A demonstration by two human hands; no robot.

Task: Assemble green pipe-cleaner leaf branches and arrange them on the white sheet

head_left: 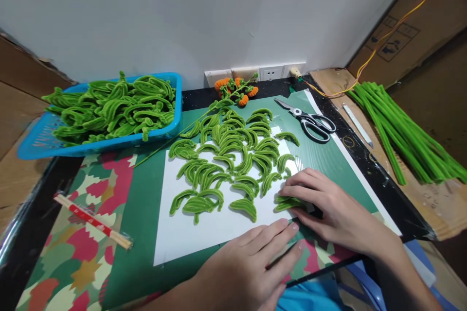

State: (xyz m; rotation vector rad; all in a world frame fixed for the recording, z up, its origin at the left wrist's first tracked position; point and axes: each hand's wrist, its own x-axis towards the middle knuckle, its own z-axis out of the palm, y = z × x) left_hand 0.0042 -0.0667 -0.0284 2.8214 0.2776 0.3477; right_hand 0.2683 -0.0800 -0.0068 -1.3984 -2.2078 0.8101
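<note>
My right hand (324,201) rests at the right edge of the white paper sheet (204,239), its thumb and fingers closed round a fuzzy green pipe-cleaner leaf (286,204). Beside it, near the table's front edge, my left hand (255,257) lies with its fingers stretched out and nothing in them. Several curved green pipe-cleaner leaves (229,138) are spread over the paper. Just left of my right hand is a single leaf (243,208). Part of the held leaf is hidden under my fingers.
A blue basket (178,102) heaped with green leaves stands at the back left. Wrapped chopsticks (95,221) lie at left. Scissors (310,121), a white pen-like stick (357,125) and green pipe cleaners (408,141) are at right. Orange pumpkin decorations (243,100) lie behind.
</note>
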